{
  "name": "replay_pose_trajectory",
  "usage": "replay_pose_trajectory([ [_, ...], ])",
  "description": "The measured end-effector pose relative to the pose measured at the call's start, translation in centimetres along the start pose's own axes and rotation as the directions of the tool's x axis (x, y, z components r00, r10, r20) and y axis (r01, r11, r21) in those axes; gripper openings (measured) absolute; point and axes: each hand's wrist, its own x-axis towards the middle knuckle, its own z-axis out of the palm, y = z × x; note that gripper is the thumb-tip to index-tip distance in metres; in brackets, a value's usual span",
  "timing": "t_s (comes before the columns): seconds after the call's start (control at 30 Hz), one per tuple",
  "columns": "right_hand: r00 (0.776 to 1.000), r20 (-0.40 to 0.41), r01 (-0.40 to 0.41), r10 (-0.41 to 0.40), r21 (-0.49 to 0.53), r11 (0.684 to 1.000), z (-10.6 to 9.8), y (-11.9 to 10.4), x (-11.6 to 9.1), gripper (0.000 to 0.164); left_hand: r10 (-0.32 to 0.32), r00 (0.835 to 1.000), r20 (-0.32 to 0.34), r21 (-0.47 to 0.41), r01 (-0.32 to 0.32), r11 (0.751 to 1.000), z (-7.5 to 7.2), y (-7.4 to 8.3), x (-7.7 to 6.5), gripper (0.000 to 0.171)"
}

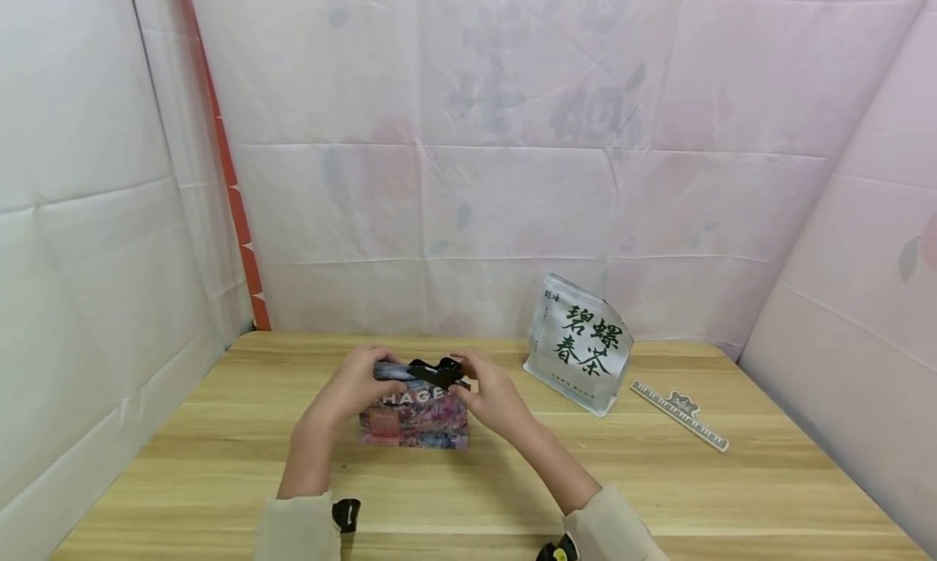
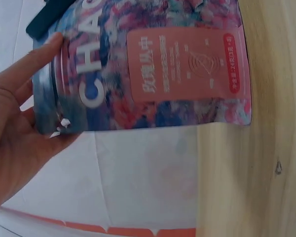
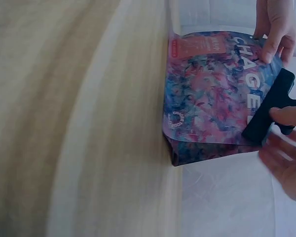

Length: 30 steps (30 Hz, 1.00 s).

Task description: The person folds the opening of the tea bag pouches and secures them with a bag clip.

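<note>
A colorful pink-and-blue pouch (image 1: 420, 427) with white CHAGE lettering stands upright on the wooden table. My left hand (image 1: 357, 386) pinches the pouch's upper left corner, thumb in front and fingers behind. Across the pouch's top edge sits a black sealing clip (image 3: 266, 111), towards the right end. The thumb of my right hand (image 1: 492, 389) presses on this clip's front, with the fingers curled behind it. In the left wrist view a pink label (image 2: 182, 64) shows on the pouch's front, while the right hand is out of sight there.
A silver-white tea bag (image 1: 578, 345) with dark green characters stands at the back right. Beside it lies a white ruler (image 1: 681, 416) patterned like piano keys, with a cartoon figure on its edge. Pale cloth (image 1: 512, 203) walls in the wooden table (image 1: 212, 463) at back and sides.
</note>
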Motion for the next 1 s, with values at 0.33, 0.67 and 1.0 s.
replay_pose_trajectory([
  [0.33, 0.983, 0.144, -0.106, 0.113, -0.060, 0.993, 1.6, 1.2, -0.7, 0.028, -0.148, 0.986, 0.072, -0.124, 0.156, 0.980, -1.0, -2.2, -0.7, 0.046],
  [0.67, 0.983, 0.107, -0.137, 0.148, -0.104, 0.985, 2.7, 0.8, -0.1, 0.025, -0.222, 0.972, 0.071, -0.146, 0.230, 0.962, -1.0, -2.9, -0.7, 0.044],
  [1.0, 0.981, 0.097, -0.157, 0.165, -0.090, 0.983, 4.0, 0.3, 1.3, 0.034, -0.224, 0.973, 0.049, -0.146, 0.229, 0.963, -2.0, -4.5, -0.4, 0.047],
])
